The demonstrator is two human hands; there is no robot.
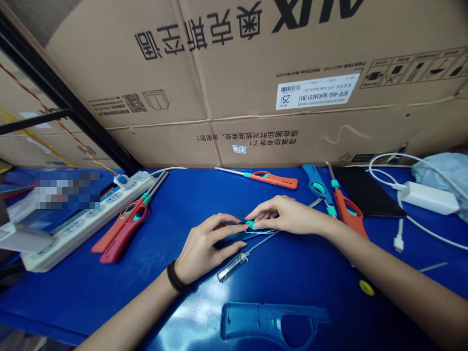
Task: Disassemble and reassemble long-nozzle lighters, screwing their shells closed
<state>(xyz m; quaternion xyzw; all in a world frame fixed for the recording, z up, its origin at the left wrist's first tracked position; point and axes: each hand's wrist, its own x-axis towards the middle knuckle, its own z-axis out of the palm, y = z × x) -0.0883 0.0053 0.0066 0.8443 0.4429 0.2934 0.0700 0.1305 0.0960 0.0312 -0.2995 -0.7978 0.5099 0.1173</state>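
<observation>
My left hand (203,246), a dark band at its wrist, has its fingers and thumb closed around a blue lighter shell half (231,238), mostly hidden by the fingers. My right hand (280,214) pinches a small green lighter trigger (250,224) over that shell. Thin white wire (259,232) runs below the right fingertips. A clear fuel tank (232,267) with a thin tube lies just in front of my hands. Nearer to me rests the other blue shell half (252,324), its hollow side up. A metal rod (315,202) shows behind my right wrist.
Lighters lie around the table: an orange one (274,180) at the back, a blue one (317,185) and another orange one (349,212) right, two at left. A power strip (91,219), a phone (369,191), a charger (429,197) and a yellow disc (366,287) are also there. Cardboard (175,107) stands behind.
</observation>
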